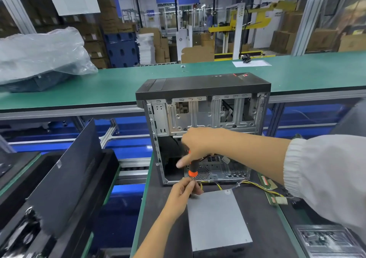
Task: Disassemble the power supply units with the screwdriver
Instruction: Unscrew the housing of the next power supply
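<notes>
My right hand (pixel 195 144) gripped the black-and-orange screwdriver (pixel 193 168) by its handle, tip pointing down toward the near left corner of the open computer case (pixel 202 130). My left hand (pixel 184 190) pinched at the tip with curled fingertips; whether a screw sat between them I could not tell, it was too small to see. The grey power supply unit (pixel 217 220) lay flat on the dark mat (pixel 162 218), just near of the case, its yellow and black wires (pixel 255 184) trailing off to the right. As I judged it, the step was seating the bit or freeing 1 screw from it. To do that well I needed the shaft steady and upright, my left fingers close under the tip, and the screw kept from dropping into the case.
</notes>
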The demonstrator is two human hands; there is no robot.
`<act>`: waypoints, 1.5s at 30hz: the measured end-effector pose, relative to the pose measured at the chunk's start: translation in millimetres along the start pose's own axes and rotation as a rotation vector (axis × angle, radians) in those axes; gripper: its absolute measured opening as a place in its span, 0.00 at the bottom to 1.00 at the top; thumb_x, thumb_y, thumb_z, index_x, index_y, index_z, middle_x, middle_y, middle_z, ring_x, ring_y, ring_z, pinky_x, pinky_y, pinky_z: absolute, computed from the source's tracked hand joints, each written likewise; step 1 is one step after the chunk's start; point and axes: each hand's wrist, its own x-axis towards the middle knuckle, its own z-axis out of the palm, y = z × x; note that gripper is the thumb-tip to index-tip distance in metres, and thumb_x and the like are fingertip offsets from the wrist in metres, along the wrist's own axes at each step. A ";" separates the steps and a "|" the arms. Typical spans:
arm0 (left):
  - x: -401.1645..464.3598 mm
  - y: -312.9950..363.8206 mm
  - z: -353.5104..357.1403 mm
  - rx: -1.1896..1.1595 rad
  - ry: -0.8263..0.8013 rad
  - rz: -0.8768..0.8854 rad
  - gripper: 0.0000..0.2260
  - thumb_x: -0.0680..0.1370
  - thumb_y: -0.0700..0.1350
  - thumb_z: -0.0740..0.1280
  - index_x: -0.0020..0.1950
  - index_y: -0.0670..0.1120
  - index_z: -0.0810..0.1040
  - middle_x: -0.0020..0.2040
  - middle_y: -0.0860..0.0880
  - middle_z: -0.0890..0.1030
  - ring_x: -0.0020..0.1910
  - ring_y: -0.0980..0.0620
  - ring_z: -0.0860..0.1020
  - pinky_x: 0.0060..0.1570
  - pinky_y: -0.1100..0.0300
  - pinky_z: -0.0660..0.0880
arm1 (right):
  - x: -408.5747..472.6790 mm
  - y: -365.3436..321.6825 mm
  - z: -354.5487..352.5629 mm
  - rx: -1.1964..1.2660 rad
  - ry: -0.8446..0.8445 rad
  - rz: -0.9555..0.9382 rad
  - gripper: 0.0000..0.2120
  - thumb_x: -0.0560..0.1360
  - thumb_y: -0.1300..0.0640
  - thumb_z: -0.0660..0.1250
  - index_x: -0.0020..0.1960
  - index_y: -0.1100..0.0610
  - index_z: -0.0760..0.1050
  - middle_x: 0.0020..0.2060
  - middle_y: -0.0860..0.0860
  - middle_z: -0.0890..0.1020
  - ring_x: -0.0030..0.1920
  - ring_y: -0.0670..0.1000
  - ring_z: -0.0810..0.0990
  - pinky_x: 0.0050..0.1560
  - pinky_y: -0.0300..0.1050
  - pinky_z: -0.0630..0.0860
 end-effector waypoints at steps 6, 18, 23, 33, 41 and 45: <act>-1.2 -2.0 -1.3 0.031 -0.002 0.010 0.13 0.83 0.41 0.57 0.44 0.41 0.77 0.43 0.46 0.84 0.46 0.49 0.81 0.50 0.64 0.75 | 3.6 -8.5 7.6 -0.221 0.043 0.022 0.22 0.81 0.43 0.55 0.41 0.60 0.68 0.36 0.52 0.71 0.39 0.54 0.72 0.34 0.45 0.66; -3.7 2.6 -0.4 0.020 -0.014 0.006 0.11 0.83 0.40 0.58 0.44 0.40 0.76 0.43 0.43 0.83 0.44 0.53 0.80 0.49 0.66 0.74 | -4.3 -10.7 -3.4 0.028 -0.094 0.182 0.31 0.78 0.34 0.52 0.39 0.62 0.70 0.29 0.56 0.76 0.25 0.53 0.77 0.35 0.46 0.77; -3.7 3.3 -1.8 0.008 -0.010 0.004 0.10 0.84 0.40 0.57 0.47 0.38 0.76 0.42 0.47 0.83 0.44 0.54 0.80 0.47 0.67 0.73 | -3.6 -11.0 0.0 -0.173 -0.098 -0.049 0.10 0.79 0.56 0.63 0.58 0.58 0.72 0.47 0.54 0.73 0.38 0.50 0.70 0.32 0.42 0.66; -5.7 1.9 -1.3 0.021 -0.012 0.004 0.11 0.83 0.41 0.58 0.46 0.37 0.75 0.43 0.45 0.84 0.46 0.51 0.80 0.51 0.64 0.75 | -6.1 -20.9 0.0 -0.077 -0.113 0.177 0.27 0.81 0.40 0.52 0.41 0.62 0.70 0.34 0.55 0.77 0.28 0.53 0.75 0.32 0.44 0.71; -4.2 3.0 -1.1 0.008 0.007 0.029 0.08 0.83 0.40 0.58 0.48 0.36 0.72 0.37 0.50 0.82 0.44 0.50 0.81 0.51 0.60 0.76 | -13.5 -10.1 -8.3 0.053 -0.195 0.089 0.28 0.72 0.39 0.70 0.63 0.56 0.69 0.56 0.55 0.71 0.32 0.52 0.78 0.29 0.41 0.75; -6.3 4.0 -1.9 -0.014 0.000 0.038 0.08 0.84 0.40 0.57 0.49 0.40 0.75 0.35 0.52 0.79 0.44 0.48 0.80 0.50 0.59 0.77 | -7.3 -19.5 -1.1 0.043 -0.146 0.216 0.29 0.79 0.36 0.53 0.39 0.62 0.70 0.36 0.57 0.78 0.29 0.54 0.78 0.31 0.44 0.72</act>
